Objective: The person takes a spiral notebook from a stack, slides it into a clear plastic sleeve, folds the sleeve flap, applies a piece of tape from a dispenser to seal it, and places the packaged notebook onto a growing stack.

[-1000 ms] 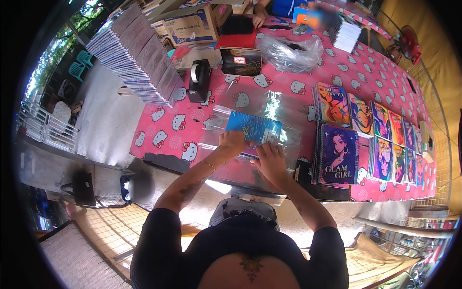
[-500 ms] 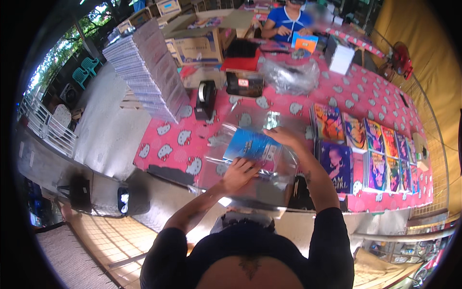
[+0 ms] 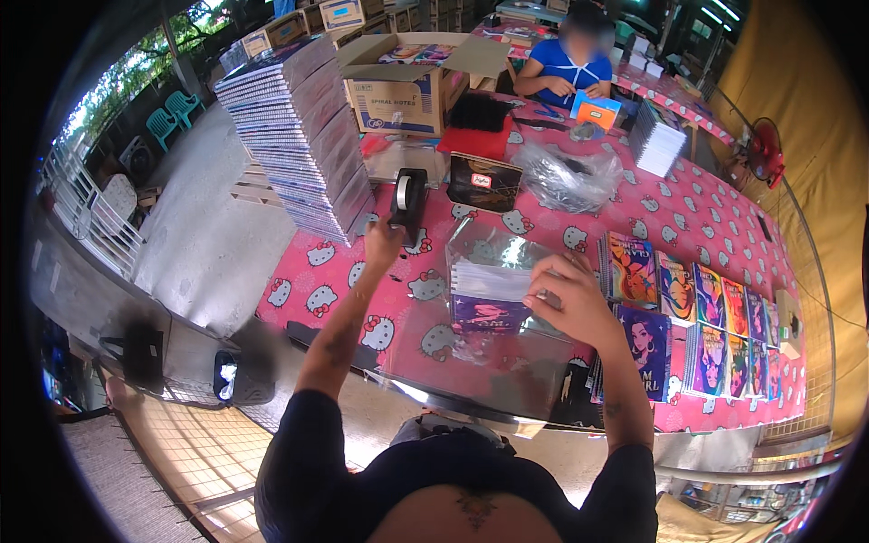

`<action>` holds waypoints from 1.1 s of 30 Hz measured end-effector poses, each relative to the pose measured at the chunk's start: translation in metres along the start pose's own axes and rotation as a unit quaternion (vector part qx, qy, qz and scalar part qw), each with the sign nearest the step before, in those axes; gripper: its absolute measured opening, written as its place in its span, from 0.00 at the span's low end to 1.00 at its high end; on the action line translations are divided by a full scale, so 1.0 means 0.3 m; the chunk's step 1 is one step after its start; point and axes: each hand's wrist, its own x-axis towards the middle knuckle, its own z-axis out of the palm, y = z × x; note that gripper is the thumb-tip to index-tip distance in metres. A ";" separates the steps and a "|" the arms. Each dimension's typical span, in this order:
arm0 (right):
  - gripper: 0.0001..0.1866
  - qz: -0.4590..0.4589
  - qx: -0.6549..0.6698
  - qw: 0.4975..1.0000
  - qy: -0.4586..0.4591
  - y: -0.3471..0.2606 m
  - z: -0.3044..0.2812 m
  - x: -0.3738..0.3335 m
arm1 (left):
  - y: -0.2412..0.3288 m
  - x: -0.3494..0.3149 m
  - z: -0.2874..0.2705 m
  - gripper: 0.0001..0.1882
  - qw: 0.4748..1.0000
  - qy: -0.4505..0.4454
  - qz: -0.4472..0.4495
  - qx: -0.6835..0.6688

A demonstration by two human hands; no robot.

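A bundle of notebooks (image 3: pixel 489 312) with purple covers and white page edges stands in clear plastic wrap in front of me. My right hand (image 3: pixel 572 300) curls its fingers over the bundle's right side, gripping it through the film. My left hand (image 3: pixel 384 241) is at the near end of a black tape dispenser (image 3: pixel 410 206). Its fingers are closed together there; whatever they pinch is too small to see. A clear plastic sheet (image 3: pixel 480 366) lies under and before the bundle, over the table's front edge.
A tall notebook stack (image 3: pixel 303 136) rises at the left. Colourful notebooks (image 3: pixel 638 339) stand in rows at the right. Behind are a dark box (image 3: pixel 484 184), crumpled plastic (image 3: pixel 572 178) and an open carton (image 3: pixel 394 100). Across the pink table (image 3: pixel 312 294), a person in blue handles a notebook.
My left hand has left the bundle and reached the tape dispenser. The bundle, earlier flat with a blue face up, now stands with its page edges showing. My right hand stays on it.
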 end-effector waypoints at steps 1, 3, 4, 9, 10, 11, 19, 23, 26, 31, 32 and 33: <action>0.17 -0.023 -0.040 0.998 -0.037 -0.030 0.000 0.023 | -0.130 0.036 0.000 0.19 0.993 0.037 0.053 0.095; 0.15 -0.008 -0.038 0.999 -0.013 -0.081 -0.022 0.047 | -0.123 0.158 0.036 0.16 0.954 -0.123 -0.255 -0.096; 0.14 0.000 -0.034 0.999 -0.004 -0.110 -0.018 0.061 | -0.133 0.178 0.044 0.15 0.875 -0.201 -0.401 -0.183; 0.15 0.011 -0.075 0.997 0.014 -0.210 0.072 0.165 | -0.143 0.079 0.110 0.11 0.842 -0.076 -0.344 -0.409; 0.15 0.020 -0.088 0.996 0.012 -0.220 0.084 0.179 | -0.123 0.036 0.117 0.10 0.815 -0.053 -0.349 -0.460; 0.15 0.026 -0.085 0.996 0.012 -0.224 0.094 0.194 | -0.122 -0.001 0.118 0.09 0.723 -0.057 -0.393 -0.565; 0.22 0.061 -0.146 0.987 -0.036 -0.260 0.179 0.252 | 0.057 0.066 -0.176 0.07 0.955 -0.223 -0.069 -0.186; 0.24 0.087 -0.150 0.982 -0.079 -0.256 0.217 0.279 | 0.371 0.039 -0.325 0.13 0.823 -0.336 0.042 -0.455; 0.25 0.112 -0.125 0.979 -0.118 -0.259 0.216 0.295 | 0.481 0.065 -0.329 0.13 0.840 -0.365 0.124 -0.381; 0.28 0.036 -0.212 0.977 0.009 -0.240 0.122 0.206 | 0.512 0.114 -0.335 0.09 0.856 -0.319 0.243 -0.325; 0.29 0.106 -0.151 0.982 0.039 -0.192 0.071 0.151 | 0.518 0.111 -0.337 0.08 0.859 -0.299 0.264 -0.322; 0.30 0.172 -0.089 0.978 0.072 -0.122 0.013 0.080 | 0.512 0.106 -0.333 0.08 0.860 -0.323 0.204 -0.337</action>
